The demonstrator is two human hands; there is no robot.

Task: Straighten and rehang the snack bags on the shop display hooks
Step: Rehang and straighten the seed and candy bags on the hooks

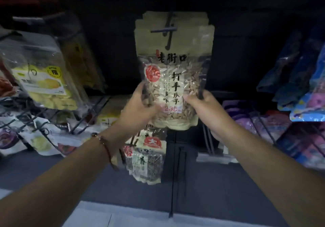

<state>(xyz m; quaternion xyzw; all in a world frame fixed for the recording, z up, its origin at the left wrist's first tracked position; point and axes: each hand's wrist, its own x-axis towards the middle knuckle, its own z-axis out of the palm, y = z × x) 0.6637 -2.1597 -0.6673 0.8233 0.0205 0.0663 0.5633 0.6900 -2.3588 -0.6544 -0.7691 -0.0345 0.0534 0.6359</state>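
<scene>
Beige paper-topped seed bag with clear window and black lettering [174,79] sits upright between your fingers, its header up at the dark wire display hook [169,30]; can't tell if it's threaded on. Your left hand [140,110] grips its lower left edge, your right hand [205,105] pinches the lower right edge. A similar seed bag [146,161] hangs below your fingers, yellow dried-fruit bag [44,75] left, blue bags [302,79] right.

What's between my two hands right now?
In the head view, the seed bag spans the gap: the left hand grips its left edge, the right hand its right edge.
</scene>
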